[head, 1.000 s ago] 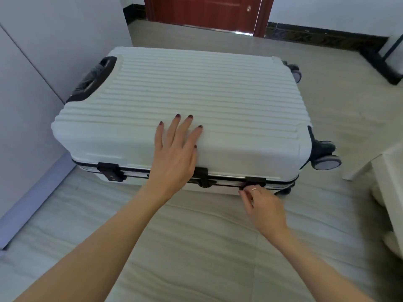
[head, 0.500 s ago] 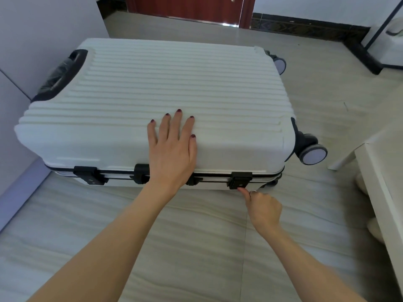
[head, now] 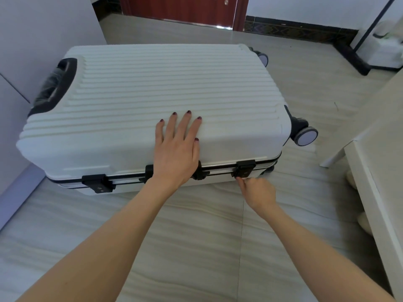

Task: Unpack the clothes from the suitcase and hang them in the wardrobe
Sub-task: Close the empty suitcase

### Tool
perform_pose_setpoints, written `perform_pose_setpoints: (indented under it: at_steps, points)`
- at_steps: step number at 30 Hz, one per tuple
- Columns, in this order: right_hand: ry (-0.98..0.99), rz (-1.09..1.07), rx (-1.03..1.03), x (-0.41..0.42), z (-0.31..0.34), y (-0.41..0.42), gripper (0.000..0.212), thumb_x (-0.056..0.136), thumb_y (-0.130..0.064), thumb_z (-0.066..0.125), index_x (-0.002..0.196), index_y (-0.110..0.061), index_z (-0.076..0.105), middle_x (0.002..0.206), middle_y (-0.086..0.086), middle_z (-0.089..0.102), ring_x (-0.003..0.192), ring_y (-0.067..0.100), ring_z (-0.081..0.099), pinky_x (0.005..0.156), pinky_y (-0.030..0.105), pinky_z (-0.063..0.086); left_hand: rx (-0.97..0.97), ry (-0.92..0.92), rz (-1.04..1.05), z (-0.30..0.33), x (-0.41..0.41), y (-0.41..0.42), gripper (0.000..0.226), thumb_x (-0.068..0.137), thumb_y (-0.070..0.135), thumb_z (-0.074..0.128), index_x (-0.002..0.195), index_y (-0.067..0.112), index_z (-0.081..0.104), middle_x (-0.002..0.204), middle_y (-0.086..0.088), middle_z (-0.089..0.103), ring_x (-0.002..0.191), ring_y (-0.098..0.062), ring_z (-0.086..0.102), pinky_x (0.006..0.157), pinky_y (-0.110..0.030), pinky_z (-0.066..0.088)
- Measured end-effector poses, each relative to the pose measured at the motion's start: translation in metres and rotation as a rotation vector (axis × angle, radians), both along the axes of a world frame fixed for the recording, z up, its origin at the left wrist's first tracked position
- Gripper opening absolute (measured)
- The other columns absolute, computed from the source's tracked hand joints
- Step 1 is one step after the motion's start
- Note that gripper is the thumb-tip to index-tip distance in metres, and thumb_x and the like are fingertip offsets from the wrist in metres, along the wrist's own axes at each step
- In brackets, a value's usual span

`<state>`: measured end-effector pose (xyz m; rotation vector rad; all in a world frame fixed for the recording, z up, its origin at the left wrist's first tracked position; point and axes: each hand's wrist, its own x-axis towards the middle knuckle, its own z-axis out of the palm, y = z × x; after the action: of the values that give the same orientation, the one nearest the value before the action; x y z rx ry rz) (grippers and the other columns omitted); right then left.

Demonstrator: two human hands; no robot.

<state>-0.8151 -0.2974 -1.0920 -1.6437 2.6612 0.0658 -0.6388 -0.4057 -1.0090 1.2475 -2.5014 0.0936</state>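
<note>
Left hand (head: 176, 149) presses flat-fingered on the white suitcase (head: 152, 88); curled right hand (head: 258, 192) fingertips its right latch (head: 244, 168): release it fully before lifting.

suitcase (head: 152, 94) on floor (head: 196, 236), table (head: 375, 171) right

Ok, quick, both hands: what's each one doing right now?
Left hand: open, flat on the white suitcase lid.
Right hand: fingers curled, one fingertip at the right-hand black latch; whether it grips the latch cannot be told.
</note>
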Motion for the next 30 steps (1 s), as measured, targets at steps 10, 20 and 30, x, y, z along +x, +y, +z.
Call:
perform_pose_setpoints:
  at_steps: [10,20,30]
  points:
    - [0.074,0.316,-0.698,0.092,0.104,-0.074,0.050,0.086,-0.032,0.041,0.040,-0.014,0.049,0.033,-0.001,0.044,0.031,0.021,0.044,0.038,0.016,0.012,0.120,0.120,0.202,0.018,0.092,-0.030,0.051,0.096,0.031,0.024,0.144,0.015,0.033,0.155,-0.010,0.019,0.145,-0.028,0.006,0.116,-0.047,0.000]
    - [-0.052,0.431,-0.192,0.193,0.115,-0.134,0.051,0.101,-0.037,0.016,0.149,-0.021,0.022,0.158,0.002,0.016,0.145,0.020,0.015,0.114,0.053,0.007,0.099,-0.030,0.366,0.022,0.182,-0.041,0.050,0.095,0.028,0.024,0.141,0.013,0.039,0.147,-0.018,0.035,0.133,-0.039,0.033,0.107,-0.054,0.022]
    - [0.198,0.524,-0.748,0.140,0.097,-0.098,0.031,0.087,-0.031,0.050,0.073,-0.007,0.064,0.073,0.007,0.063,0.066,0.027,0.060,0.071,0.037,0.039,-0.159,0.332,0.116,0.030,0.172,-0.012,0.028,0.084,0.021,0.046,0.068,0.010,0.066,0.062,-0.002,0.053,0.058,-0.021,0.047,0.053,-0.032,0.037]
